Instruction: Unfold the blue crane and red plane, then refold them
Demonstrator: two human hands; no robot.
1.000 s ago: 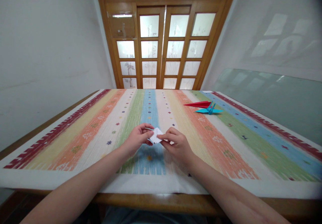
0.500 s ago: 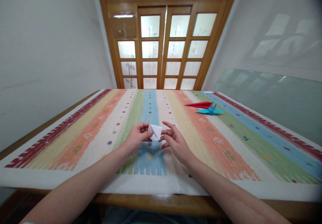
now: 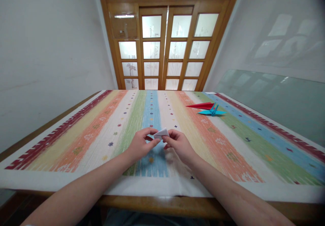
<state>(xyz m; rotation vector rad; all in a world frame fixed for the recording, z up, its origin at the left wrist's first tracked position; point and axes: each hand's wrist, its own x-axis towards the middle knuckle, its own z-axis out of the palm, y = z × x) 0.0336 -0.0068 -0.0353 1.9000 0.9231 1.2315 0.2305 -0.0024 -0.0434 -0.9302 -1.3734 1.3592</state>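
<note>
A small folded white paper (image 3: 161, 133) is held between my two hands, just above the tablecloth's blue stripe. Thumb and fingers of my left hand (image 3: 142, 143) pinch its left corner. My right hand (image 3: 179, 144) grips the right side, its thumb on the near face. The paper looks like a flattened, several-layered shape with a peak on top; its underside is hidden.
Toward the far right of the striped tablecloth (image 3: 96, 148) lie a blue paper crane (image 3: 212, 111) and a red paper plane (image 3: 200, 105) behind it. A greenish glass panel (image 3: 274, 100) leans along the right wall. Wooden glazed doors (image 3: 165, 46) stand beyond the table.
The white paper has turned and tilted, now showing a narrower, pointed outline, and shifted slightly right. My right hand has closed from spread fingers onto it.
</note>
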